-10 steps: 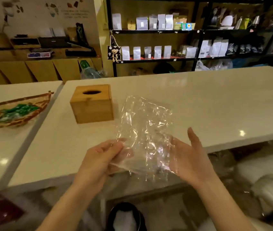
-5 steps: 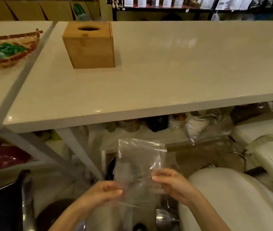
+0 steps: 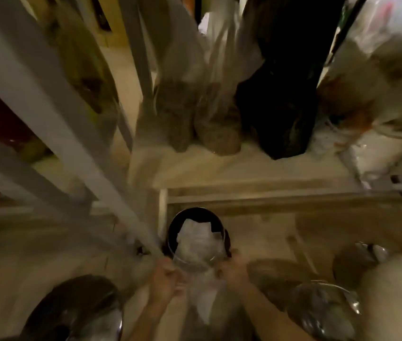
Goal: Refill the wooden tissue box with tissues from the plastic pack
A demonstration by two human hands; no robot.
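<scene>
The clear plastic pack, empty and crumpled, hangs low between both hands, just above and in front of a round black bin on the floor that already has pale crumpled material in it. The left hand grips the pack's left edge with curled fingers; the right hand pinches its right edge. The view is heavily blurred and looks down under the surface, whose white legs slant across the left. Behind the bin, a low shelf carries clear bags of brownish contents and a black bag.
</scene>
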